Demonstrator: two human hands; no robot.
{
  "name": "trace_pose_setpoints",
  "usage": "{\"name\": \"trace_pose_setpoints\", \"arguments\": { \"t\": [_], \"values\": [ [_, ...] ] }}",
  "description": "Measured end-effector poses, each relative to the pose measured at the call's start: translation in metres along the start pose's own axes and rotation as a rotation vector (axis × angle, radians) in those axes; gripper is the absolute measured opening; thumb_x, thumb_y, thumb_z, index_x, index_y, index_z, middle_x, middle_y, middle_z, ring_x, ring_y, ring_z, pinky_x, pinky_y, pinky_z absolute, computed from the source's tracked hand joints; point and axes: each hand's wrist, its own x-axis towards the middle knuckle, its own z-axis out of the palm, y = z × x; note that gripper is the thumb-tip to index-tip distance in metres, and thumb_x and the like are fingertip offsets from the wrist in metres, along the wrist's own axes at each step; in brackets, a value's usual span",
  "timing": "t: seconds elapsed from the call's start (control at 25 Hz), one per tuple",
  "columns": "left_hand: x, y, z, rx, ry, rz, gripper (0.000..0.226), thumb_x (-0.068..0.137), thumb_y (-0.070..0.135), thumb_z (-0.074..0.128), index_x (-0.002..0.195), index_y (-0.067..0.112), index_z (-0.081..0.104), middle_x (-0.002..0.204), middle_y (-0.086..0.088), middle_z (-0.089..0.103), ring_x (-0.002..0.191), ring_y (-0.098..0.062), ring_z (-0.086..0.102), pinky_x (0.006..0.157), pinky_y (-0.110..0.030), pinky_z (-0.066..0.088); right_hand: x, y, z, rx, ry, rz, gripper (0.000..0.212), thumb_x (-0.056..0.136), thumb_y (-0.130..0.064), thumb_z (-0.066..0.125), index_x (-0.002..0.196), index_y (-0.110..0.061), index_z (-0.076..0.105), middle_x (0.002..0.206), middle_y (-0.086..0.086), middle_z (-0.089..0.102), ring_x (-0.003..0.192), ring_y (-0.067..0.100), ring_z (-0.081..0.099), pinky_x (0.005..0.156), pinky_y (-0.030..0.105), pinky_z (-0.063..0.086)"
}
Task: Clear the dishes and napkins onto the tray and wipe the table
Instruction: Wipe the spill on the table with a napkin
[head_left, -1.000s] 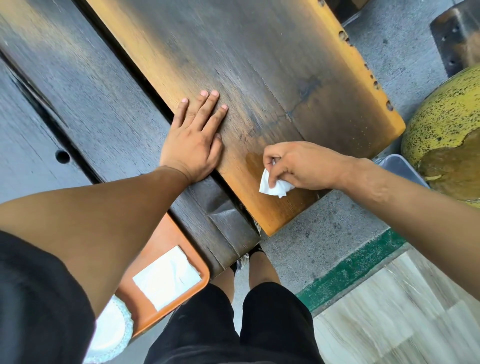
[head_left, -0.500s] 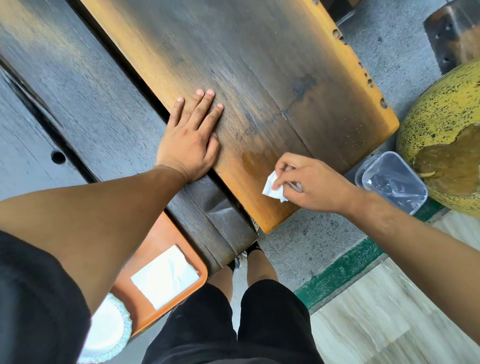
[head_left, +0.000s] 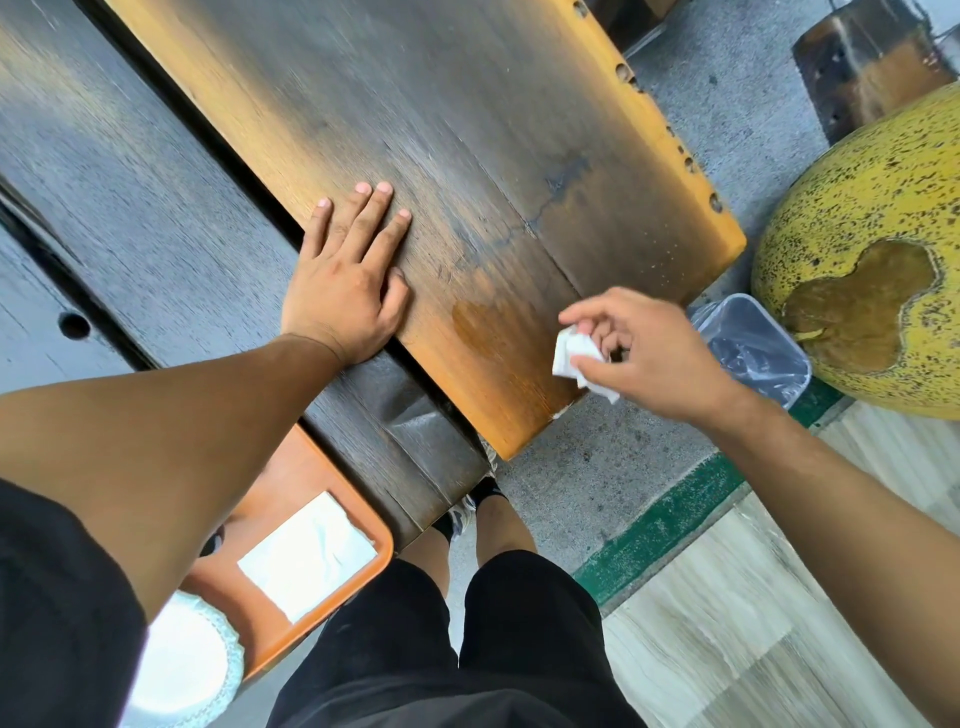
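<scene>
Crumpled white tissue (head_left: 574, 358) over grainy wooden table (head_left: 467, 156)

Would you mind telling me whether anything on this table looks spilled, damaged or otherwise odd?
A damp-looking patch darkens the table near its corner, left of the crumpled napkin in the right hand. A dark crack-like line crosses the wood farther up.
</scene>
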Motion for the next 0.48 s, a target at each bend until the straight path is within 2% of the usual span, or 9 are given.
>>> {"name": "trace_pose_setpoints", "arguments": {
  "t": [0.08, 0.12, 0.24, 0.32, 0.4, 0.48],
  "values": [
    [0.0, 0.0, 0.0, 0.001, -0.002, -0.001, 0.063, 0.1, 0.033, 0.039, 0.159, 0.013, 0.036, 0.17, -0.014, 0.026, 0.159, -0.031, 0.019, 0.129, -0.054, 0.009, 0.022, -0.004, -0.001, 0.156, 0.185, 0.005, 0.03, 0.082, -0.008, 0.075, 0.107, -0.025, 0.075, 0.098, -0.006, 0.064, 0.077, 0.017, 0.062, 0.074, 0.025, 0.052],
    [0.0, -0.001, 0.0, 0.002, -0.005, -0.001, 0.063, 0.1, 0.034, 0.039, 0.159, 0.013, 0.035, 0.17, -0.014, 0.025, 0.159, -0.03, 0.019, 0.129, -0.054, 0.009, 0.034, -0.006, 0.001, 0.156, 0.226, -0.005, 0.026, 0.083, -0.008, 0.073, 0.104, -0.024, 0.077, 0.099, -0.004, 0.064, 0.075, 0.018, 0.06, 0.074, 0.026, 0.052],
    [0.0, -0.001, 0.001, 0.007, -0.005, -0.002, 0.063, 0.1, 0.034, 0.039, 0.16, 0.013, 0.035, 0.171, -0.014, 0.025, 0.159, -0.03, 0.019, 0.129, -0.055, 0.009, 0.059, -0.005, 0.014, -0.005, 0.234, -0.067, 0.02, 0.089, -0.009, 0.066, 0.101, -0.019, 0.079, 0.105, 0.003, 0.062, 0.077, 0.01, 0.055, 0.079, 0.023, 0.048],
    [0.0, -0.001, 0.001, 0.009, -0.004, -0.004, 0.063, 0.1, 0.033, 0.039, 0.16, 0.013, 0.035, 0.171, -0.013, 0.024, 0.159, -0.03, 0.019, 0.129, -0.055, 0.01, 0.064, -0.003, 0.024, -0.133, 0.215, -0.147, 0.02, 0.092, -0.008, 0.066, 0.104, -0.016, 0.08, 0.104, 0.006, 0.058, 0.091, 0.015, 0.053, 0.085, 0.024, 0.044],
    [0.0, -0.002, 0.002, 0.008, -0.007, -0.004, 0.063, 0.1, 0.033, 0.039, 0.16, 0.013, 0.034, 0.171, -0.013, 0.024, 0.16, -0.03, 0.018, 0.129, -0.055, 0.009, 0.057, 0.003, 0.033, -0.246, 0.217, -0.227, 0.022, 0.093, -0.007, 0.067, 0.108, -0.016, 0.08, 0.1, 0.008, 0.059, 0.093, 0.024, 0.053, 0.082, 0.024, 0.042],
    [0.001, -0.002, 0.002, 0.009, -0.006, -0.005, 0.063, 0.1, 0.033, 0.039, 0.16, 0.013, 0.034, 0.171, -0.013, 0.024, 0.16, -0.029, 0.018, 0.129, -0.054, 0.009, 0.034, 0.01, 0.043, -0.283, 0.213, -0.27, 0.025, 0.093, -0.007, 0.065, 0.111, -0.018, 0.079, 0.101, 0.008, 0.063, 0.09, 0.022, 0.053, 0.077, 0.022, 0.043]
  ]
}}
